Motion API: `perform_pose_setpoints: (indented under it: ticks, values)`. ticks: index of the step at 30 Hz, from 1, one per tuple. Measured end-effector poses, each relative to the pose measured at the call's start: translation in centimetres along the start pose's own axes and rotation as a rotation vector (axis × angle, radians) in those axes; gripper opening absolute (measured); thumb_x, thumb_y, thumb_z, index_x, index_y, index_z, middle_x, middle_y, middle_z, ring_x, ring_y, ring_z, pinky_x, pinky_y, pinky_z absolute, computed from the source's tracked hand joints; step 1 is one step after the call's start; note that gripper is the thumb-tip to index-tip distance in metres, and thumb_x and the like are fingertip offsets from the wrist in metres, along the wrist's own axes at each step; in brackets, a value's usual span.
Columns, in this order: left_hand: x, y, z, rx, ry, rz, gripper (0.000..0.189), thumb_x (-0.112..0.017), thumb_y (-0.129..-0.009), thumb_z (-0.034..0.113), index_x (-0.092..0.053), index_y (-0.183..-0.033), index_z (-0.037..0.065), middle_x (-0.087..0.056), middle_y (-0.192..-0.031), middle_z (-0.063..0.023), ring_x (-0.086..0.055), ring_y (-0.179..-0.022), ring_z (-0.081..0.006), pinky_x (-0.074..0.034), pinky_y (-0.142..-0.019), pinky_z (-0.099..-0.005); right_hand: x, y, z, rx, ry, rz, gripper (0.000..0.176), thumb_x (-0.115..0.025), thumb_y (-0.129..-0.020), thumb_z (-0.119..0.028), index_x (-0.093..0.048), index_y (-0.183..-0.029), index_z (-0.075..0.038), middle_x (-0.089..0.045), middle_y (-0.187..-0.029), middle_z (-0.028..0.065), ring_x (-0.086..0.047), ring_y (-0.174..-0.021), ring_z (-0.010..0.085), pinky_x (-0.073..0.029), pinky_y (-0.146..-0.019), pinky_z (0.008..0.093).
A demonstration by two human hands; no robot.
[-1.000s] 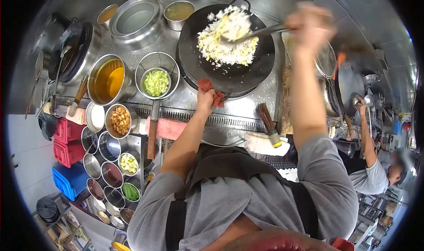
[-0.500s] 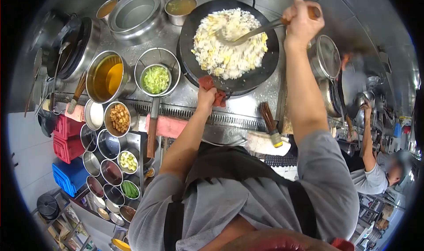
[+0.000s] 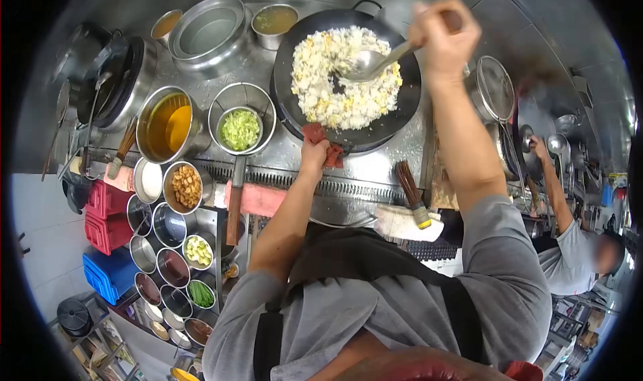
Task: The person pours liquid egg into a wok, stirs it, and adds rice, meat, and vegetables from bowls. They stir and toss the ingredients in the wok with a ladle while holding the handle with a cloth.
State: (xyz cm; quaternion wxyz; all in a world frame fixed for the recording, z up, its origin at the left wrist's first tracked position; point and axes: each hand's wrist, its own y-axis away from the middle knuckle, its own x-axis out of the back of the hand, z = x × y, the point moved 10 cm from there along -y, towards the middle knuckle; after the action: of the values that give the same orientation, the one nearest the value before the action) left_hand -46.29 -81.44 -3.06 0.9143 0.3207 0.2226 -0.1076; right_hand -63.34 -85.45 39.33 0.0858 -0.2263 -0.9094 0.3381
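My right hand [image 3: 442, 36] grip was closed round the ladle [image 3: 372, 60] handle. The shaft ran leftward from it, bowl in the rice [image 3: 341, 103] mid-wok [image 3: 400, 107]. My left hand [image 3: 313, 156] grip pinched the red cloth [image 3: 329, 148] on the near rim.

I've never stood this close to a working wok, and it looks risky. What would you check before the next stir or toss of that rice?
1. Hold of the left hand on the red cloth at the near edge of the wok: ok.
2. Hold of the right hand around the handle of the ladle: ok.
3. Ladle bowl down among the rice: ok.
4. Rice lying inside the wok: ok.
5. Flame under the wok: cannot tell, the wok hides it.
6. The co-worker at the right stands apart from the wok: ok.
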Motion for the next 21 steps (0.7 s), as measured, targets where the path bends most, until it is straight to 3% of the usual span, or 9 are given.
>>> perform_pose_setpoints:
  ticks: [3, 6, 7, 11, 13, 15, 17, 19, 21]
  values:
    - [1.4, -0.5, 0.0, -0.091, -0.025, 0.112, 0.03, -0.043, -0.076, -0.004, -0.053, -0.104, -0.001, -0.066, -0.082, -0.0155, -0.066, -0.064, -0.0228, -0.056, -0.05, -0.0351, 4.7, -4.4, -5.0, 0.162, -0.314, 0.046, 0.016, -0.059, -0.082, -0.001, -0.05, -0.068, -0.002, -0.045, -0.048, 0.0054, -0.043, -0.039, 0.0149, -0.034, -0.038, 0.0289]
    - [1.3, -0.5, -0.1, -0.086, -0.094, 0.084, 0.029, -0.044, -0.076, -0.004, -0.055, -0.103, -0.001, -0.066, -0.084, -0.0148, -0.067, -0.068, -0.0232, -0.056, -0.053, -0.0353, 5.6, -2.8, 2.4, -0.046, -0.022, 0.374, 0.017, -0.059, -0.08, 0.003, -0.049, -0.068, -0.003, -0.042, -0.05, 0.0047, -0.04, -0.041, 0.0141, -0.035, -0.041, 0.0298]
    - [1.4, -0.2, -0.3, -0.066, -0.099, 0.097, 0.029, -0.045, -0.076, -0.004, -0.055, -0.104, -0.001, -0.066, -0.083, -0.014, -0.067, -0.068, -0.0233, -0.056, -0.053, -0.0353, 5.1, -2.7, 6.4, -0.11, -0.301, 0.264, 0.018, -0.059, -0.08, 0.004, -0.048, -0.068, -0.003, -0.042, -0.05, 0.0028, -0.041, -0.041, 0.0139, -0.035, -0.042, 0.0302]
    - [1.7, 0.1, 0.3, 0.006, -0.234, 0.143, 0.031, -0.047, -0.075, -0.003, -0.055, -0.105, 0.001, -0.065, -0.083, -0.0117, -0.067, -0.069, -0.0236, -0.057, -0.056, -0.0352, 3.7, -4.5, 3.5, -0.202, -0.185, 0.258, 0.022, -0.065, -0.081, -0.004, -0.046, -0.069, -0.008, -0.043, -0.049, 0.0005, -0.04, -0.034, 0.0114, -0.033, -0.033, 0.026]
    - [1.8, 0.2, 0.2, 0.028, -0.186, 0.157, 0.032, -0.048, -0.075, -0.002, -0.054, -0.107, 0.001, -0.065, -0.084, -0.0109, -0.067, -0.068, -0.0228, -0.056, -0.055, -0.0365, 3.6, -5.3, -0.2, -0.076, -0.335, 0.139, 0.022, -0.065, -0.081, -0.007, -0.046, -0.069, -0.009, -0.042, -0.048, 0.0004, -0.04, -0.034, 0.0117, -0.032, -0.032, 0.0265]
    - [2.0, 0.1, 0.7, -0.059, -0.237, 0.184, 0.033, -0.047, -0.076, -0.001, -0.053, -0.108, 0.001, -0.064, -0.087, -0.0113, -0.066, -0.067, -0.0227, -0.055, -0.05, -0.0388, 3.6, -4.2, -3.3, 0.071, -0.416, -0.061, 0.018, -0.06, -0.08, 0.004, -0.049, -0.068, -0.003, -0.044, -0.051, 0.0024, -0.041, -0.041, 0.0133, -0.036, -0.042, 0.0305]
    - [2.0, 0.1, 0.8, -0.05, -0.223, 0.189, 0.032, -0.047, -0.077, 0.0, -0.053, -0.108, 0.001, -0.064, -0.087, -0.0111, -0.066, -0.066, -0.0226, -0.054, -0.048, -0.0387, 1.3, -0.6, -1.8, -0.055, -0.347, -0.033, 0.018, -0.062, -0.079, 0.003, -0.05, -0.067, -0.004, -0.049, -0.053, 0.0039, -0.047, -0.046, 0.0116, -0.037, -0.044, 0.0272]
    - [1.7, 0.5, 0.7, -0.029, -0.216, 0.178, 0.032, -0.047, -0.077, 0.0, -0.053, -0.108, 0.001, -0.064, -0.087, -0.011, -0.066, -0.066, -0.0225, -0.054, -0.047, -0.0387, -1.0, 2.2, 4.4, 0.053, -0.097, -0.123, 0.017, -0.065, -0.079, 0.0, -0.054, -0.067, -0.003, -0.054, -0.057, 0.0036, -0.051, -0.051, 0.0089, -0.038, -0.046, 0.0239]
    - [1.5, 0.6, 0.4, -0.014, -0.17, 0.158, 0.031, -0.048, -0.077, 0.0, -0.054, -0.108, 0.001, -0.065, -0.085, -0.0105, -0.065, -0.065, -0.0219, -0.054, -0.049, -0.0372, -2.4, 1.5, 1.5, 0.271, 0.12, -0.217, 0.016, -0.069, -0.079, -0.004, -0.057, -0.068, -0.003, -0.057, -0.059, 0.0005, -0.052, -0.054, 0.0066, -0.039, -0.048, 0.022]
